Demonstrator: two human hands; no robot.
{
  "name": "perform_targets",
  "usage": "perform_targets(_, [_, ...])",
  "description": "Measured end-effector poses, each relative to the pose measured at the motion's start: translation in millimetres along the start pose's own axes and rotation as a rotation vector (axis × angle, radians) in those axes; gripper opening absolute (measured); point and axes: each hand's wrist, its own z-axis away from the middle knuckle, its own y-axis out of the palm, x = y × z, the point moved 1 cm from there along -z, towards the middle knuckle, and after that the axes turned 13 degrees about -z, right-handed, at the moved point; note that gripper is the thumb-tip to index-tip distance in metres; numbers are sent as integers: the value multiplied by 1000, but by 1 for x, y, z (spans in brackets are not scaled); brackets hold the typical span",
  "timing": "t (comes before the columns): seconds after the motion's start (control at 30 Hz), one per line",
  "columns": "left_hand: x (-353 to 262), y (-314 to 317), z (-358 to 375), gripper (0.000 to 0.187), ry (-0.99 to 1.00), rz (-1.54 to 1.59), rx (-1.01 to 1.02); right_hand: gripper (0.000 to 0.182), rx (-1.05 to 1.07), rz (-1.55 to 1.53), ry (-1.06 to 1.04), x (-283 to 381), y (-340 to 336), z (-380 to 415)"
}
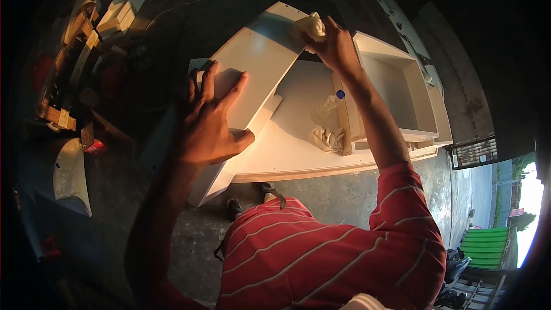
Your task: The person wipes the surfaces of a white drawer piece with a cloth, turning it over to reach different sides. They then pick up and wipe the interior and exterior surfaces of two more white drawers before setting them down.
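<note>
A long white panel (252, 57) lies tilted across the work surface. My left hand (209, 120) rests on its near part, with the fingers spread. At the panel's far right corner, my right hand (333, 49) grips a crumpled pale cloth (313, 24) against the surface. Beneath the panel is a white tabletop (275, 152). On it, to the right, lie a clear plastic bottle (325, 110) with a blue cap and another crumpled cloth (329, 139).
White open drawer boxes (396, 86) stand on the right side. A wooden frame (69, 69) and pale boxes (121, 12) sit on the floor at the left. A curved white piece (72, 175) lies at lower left. A green slatted panel (485, 247) shows outside at right.
</note>
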Motion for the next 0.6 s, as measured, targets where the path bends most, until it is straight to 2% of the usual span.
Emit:
perform_targets(0.07, [-1, 3, 1, 86, -2, -10, -3, 39, 8, -54, 10, -7, -1, -1])
perform_targets(0.13, [-1, 3, 0, 86, -17, -22, -17, 39, 59, -133, -28, 26, 8, 20])
perform_targets(0.2, [-1, 2, 0, 87, -17, -18, 1, 40, 59, -246, -152, 43, 22, 38])
perform_targets(0.27, [-2, 3, 1, 87, -18, -13, 6, 41, 97, -298, 79, 36, 13, 29])
perform_targets(0.33, [-1, 3, 0, 87, -11, -15, 3, 38, 26, -256, 50, -1, 7, 12])
perform_targets(0.4, [-2, 4, 0, 88, -27, -19, 22, 37, -8, -263, 106, -8, 1, 6])
perform_targets(0.53, [-1, 4, 0, 88, -24, -5, 12, 36, 18, -250, 29, 9, 11, 26])
perform_targets(0.6, [-2, 6, 1, 88, -22, -8, -17, 36, -12, -268, -96, 20, 14, 38])
